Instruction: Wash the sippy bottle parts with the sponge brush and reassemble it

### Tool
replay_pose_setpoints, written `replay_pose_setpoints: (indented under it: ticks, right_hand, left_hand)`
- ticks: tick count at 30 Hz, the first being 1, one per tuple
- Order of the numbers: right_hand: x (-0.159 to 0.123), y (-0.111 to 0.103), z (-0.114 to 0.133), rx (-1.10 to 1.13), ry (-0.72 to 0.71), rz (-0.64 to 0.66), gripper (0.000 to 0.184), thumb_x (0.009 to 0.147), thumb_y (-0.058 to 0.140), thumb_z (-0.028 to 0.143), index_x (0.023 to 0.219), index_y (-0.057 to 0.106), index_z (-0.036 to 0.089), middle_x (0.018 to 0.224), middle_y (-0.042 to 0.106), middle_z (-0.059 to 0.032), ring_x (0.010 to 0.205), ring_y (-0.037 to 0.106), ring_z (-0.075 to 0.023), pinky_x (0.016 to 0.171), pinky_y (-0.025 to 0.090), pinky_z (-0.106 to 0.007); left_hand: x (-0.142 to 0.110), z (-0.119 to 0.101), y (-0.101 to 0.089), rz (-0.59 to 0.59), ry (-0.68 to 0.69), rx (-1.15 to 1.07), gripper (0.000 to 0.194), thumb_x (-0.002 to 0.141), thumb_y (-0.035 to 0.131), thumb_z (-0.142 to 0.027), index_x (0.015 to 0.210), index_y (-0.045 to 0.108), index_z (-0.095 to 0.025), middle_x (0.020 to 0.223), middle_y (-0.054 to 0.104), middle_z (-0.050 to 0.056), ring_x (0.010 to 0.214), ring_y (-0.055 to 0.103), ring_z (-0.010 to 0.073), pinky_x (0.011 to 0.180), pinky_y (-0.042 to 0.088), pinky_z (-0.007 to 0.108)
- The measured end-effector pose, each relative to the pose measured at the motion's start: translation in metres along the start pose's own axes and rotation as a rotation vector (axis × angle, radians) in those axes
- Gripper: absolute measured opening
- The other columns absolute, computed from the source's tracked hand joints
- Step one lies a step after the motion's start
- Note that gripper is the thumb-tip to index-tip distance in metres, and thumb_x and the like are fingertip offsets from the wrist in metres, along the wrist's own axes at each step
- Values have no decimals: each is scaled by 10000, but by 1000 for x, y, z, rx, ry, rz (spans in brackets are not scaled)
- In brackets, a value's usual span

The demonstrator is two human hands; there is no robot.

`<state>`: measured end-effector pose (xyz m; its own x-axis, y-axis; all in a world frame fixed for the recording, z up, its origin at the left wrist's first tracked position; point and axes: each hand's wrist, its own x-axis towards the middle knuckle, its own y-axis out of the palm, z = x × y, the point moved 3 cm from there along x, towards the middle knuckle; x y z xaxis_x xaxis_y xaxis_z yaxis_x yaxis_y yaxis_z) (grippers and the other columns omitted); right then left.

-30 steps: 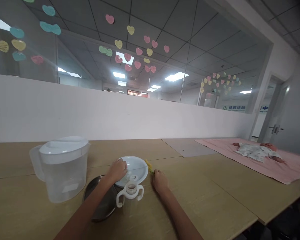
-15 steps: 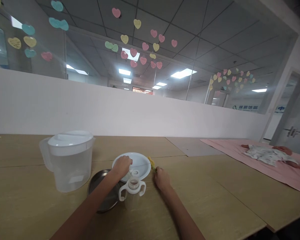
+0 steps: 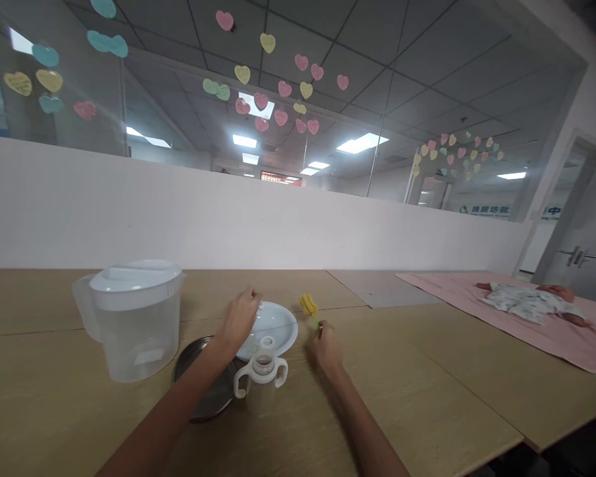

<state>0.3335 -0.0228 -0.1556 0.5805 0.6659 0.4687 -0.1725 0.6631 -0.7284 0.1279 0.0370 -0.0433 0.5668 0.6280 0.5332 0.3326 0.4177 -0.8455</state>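
My left hand (image 3: 239, 319) is raised over the left side of a white plate (image 3: 289, 334), with fingers pinched. A small pale bit shows at its fingertips, too small to name. To the plate's right, my right hand (image 3: 328, 348) grips the thin green handle of a yellow sponge brush (image 3: 308, 305), whose head points up and away from me. In front of the plate stands an uncapped clear bottle with two white handles (image 3: 263, 372). A white ring-shaped piece (image 3: 267, 342) shows just behind its mouth. Under my left forearm, a round metal dish (image 3: 213, 397) is partly hidden.
A large clear pitcher with a white lid (image 3: 142, 324) stands on the left of the wooden table (image 3: 402, 404). At the far right, a baby-like figure in patterned clothes (image 3: 521, 303) lies on a pink mat (image 3: 457, 298). A white wall (image 3: 258, 228) runs behind.
My left hand has lifted up from the plate. My right hand has brought the sponge brush away from the plate's rim, so its yellow head now stands clear of it.
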Motion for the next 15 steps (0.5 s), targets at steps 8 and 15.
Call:
replay_pose_setpoints:
  ticks: [8, 15]
  right_hand:
    - [-12, -13, 26, 283, -317, -240, 328, 852, 320, 219, 1072, 541, 118, 953, 626, -116, 832, 588, -183, 713, 433, -264]
    - [-33, -11, 49, 288, -659, -188, 317, 867, 333, 201, 1077, 557, 124, 851, 627, -96, 743, 591, -142, 690, 450, -223]
  left_hand:
    - [0, -5, -5, -207, 22, -439, 267, 787, 409, -143, 913, 635, -211, 981, 578, 43, 926, 549, 153, 850, 418, 259]
    - [6, 11, 1, -362, -193, -916, 138, 680, 566, -222, 803, 600, -170, 666, 518, -5, 638, 518, 115, 647, 458, 238]
